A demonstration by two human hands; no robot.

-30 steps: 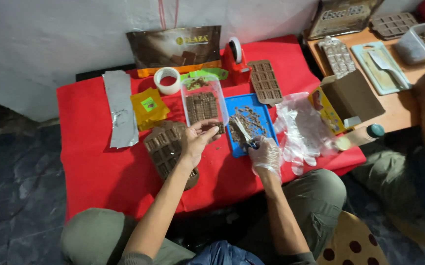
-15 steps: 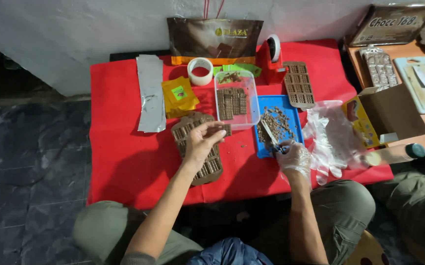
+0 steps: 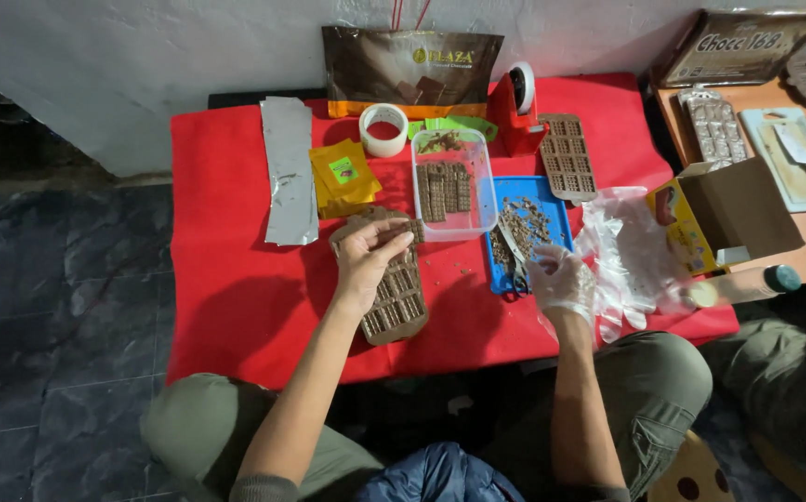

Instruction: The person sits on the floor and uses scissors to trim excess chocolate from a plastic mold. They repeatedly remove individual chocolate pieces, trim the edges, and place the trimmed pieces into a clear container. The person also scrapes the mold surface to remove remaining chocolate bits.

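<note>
A seated person works at a low surface point(image 3: 236, 307) covered in red cloth. The bare left hand point(image 3: 366, 263) is curled around a small brown chocolate piece point(image 3: 401, 238), pinched at the fingertips just above a brown chocolate mould point(image 3: 394, 297) that lies near the front edge of the surface, about midway along it. The right hand point(image 3: 559, 279), in a thin clear glove, grips a metal scraper point(image 3: 513, 244) whose blade rests on a blue tray point(image 3: 556, 209) strewn with chocolate crumbs. A clear plastic box point(image 3: 454, 186) holding chocolate bars stands between mould and tray, touching the tray's left side. Toward the back edge sit a roll of tape point(image 3: 383, 129), a red tape dispenser point(image 3: 515, 116) and a dark brown bag point(image 3: 410, 70); a foil strip point(image 3: 290, 167) and a yellow packet point(image 3: 343, 175) lie toward the left edge.
</note>
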